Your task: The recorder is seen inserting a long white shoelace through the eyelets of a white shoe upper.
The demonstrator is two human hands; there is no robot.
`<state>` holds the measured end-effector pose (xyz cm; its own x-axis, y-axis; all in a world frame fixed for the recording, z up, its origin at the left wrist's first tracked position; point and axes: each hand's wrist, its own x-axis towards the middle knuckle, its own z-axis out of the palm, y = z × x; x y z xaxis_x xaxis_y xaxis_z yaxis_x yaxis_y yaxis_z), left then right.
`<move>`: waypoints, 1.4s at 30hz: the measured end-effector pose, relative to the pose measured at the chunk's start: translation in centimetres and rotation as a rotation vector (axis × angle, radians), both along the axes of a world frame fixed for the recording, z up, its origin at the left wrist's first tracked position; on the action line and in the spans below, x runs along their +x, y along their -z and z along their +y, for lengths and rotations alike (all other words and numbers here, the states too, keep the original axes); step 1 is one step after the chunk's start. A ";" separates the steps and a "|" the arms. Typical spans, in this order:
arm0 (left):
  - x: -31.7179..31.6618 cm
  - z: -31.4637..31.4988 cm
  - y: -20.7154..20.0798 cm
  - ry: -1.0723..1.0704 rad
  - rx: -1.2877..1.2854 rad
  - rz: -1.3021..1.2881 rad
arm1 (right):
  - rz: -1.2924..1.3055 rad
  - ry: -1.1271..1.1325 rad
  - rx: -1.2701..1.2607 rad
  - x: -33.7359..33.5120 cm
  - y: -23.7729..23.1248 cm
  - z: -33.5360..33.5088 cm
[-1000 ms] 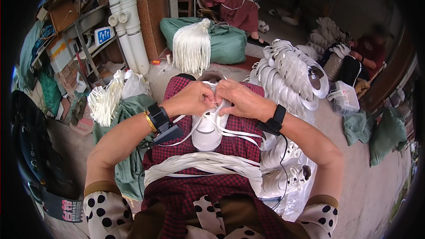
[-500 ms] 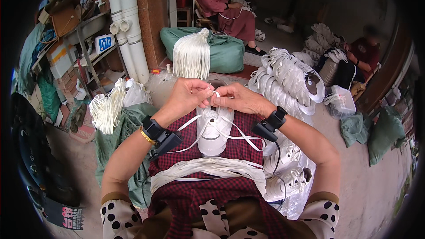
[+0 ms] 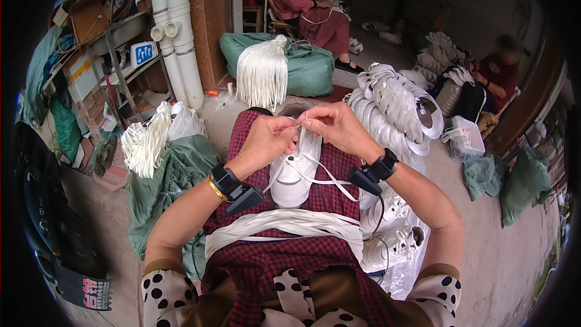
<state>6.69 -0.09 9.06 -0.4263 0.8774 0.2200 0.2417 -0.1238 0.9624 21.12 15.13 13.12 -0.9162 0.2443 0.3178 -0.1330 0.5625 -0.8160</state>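
A white sneaker [image 3: 291, 188] rests on my lap, its toe toward me and its opening away. Over its tongue, my left hand [image 3: 266, 143] is closed in a pinch, the fingertips on a white shoelace. My right hand [image 3: 340, 128] pinches the lace too, its thumb and forefinger almost meeting the left fingertips. The bit of lace between them is small and partly covered by fingers. A loose length of shoelace [image 3: 331, 182] loops out to the right of the shoe. Across my lap nearer me lies a bundle of white laces [image 3: 284, 227].
White sneakers [image 3: 396, 248] sit at my right, below a big stack of shoes [image 3: 393, 109]. Bundled laces hang over a green sack [image 3: 315, 72] ahead; more laces [image 3: 148, 139] lie on green cloth at left. Two people sit farther back, near the doorway.
Both hands have shifted slightly, the right one higher and the left drawn in over the shoe. The loop of lace held up between them has shrunk, and less lace hangs at the left.
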 end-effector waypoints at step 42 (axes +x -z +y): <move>-22.6 -14.9 3.3 -0.909 0.018 0.720 | -0.150 0.914 0.594 18.2 8.0 21.1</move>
